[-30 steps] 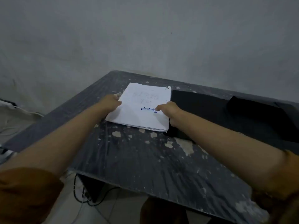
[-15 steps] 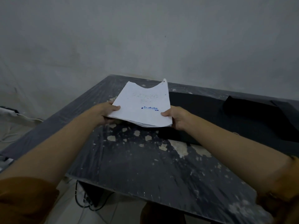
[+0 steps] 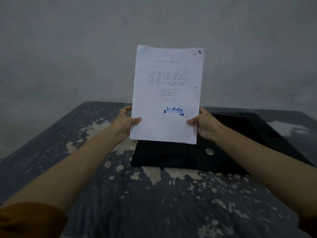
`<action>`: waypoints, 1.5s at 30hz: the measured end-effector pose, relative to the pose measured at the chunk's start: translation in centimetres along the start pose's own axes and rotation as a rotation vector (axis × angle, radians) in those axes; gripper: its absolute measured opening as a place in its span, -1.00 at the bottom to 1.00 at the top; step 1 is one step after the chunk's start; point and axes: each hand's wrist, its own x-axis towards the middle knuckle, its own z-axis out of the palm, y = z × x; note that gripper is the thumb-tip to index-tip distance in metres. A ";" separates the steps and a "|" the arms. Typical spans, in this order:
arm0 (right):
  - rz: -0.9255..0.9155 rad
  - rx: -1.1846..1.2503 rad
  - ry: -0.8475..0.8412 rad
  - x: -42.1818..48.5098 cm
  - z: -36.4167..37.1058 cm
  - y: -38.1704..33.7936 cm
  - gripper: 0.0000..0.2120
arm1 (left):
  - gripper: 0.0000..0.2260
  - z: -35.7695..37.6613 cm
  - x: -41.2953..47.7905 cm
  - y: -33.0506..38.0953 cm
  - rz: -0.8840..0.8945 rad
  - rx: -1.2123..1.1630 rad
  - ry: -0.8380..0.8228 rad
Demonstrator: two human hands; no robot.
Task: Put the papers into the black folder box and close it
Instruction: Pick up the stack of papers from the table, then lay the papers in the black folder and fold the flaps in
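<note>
Both hands hold the papers (image 3: 167, 93) upright in the air, facing the camera, above the table (image 3: 103, 194). Left hand (image 3: 126, 125) is clamped on the lower left edge, thumb on the front sheet; right hand (image 3: 204, 125) is clamped on the lower right edge, thumb in front too. Top sheet has faint blurred print and a blue REJECTED stamp (image 3: 173, 111) near the bottom. The black folder box (image 3: 171, 155) lies flat on the table just behind and below the papers, right of centre, with a round silver snap button (image 3: 209, 151) showing. Table top is dark with worn pale patches. Grey wall (image 3: 68, 48) behind.
</note>
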 end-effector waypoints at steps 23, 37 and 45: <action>-0.125 -0.011 -0.178 -1.3 -4.4 1.6 -0.72 | -0.62 2.3 -0.1 -2.3 0.198 0.206 -0.182; 0.073 -0.191 -0.018 -1.1 -4.4 0.4 -0.63 | -0.49 3.5 0.0 -2.2 0.042 0.240 -0.018; 0.282 -0.380 0.061 -0.7 -4.5 3.8 -0.64 | -0.52 3.0 -0.7 -4.2 -0.193 0.370 -0.008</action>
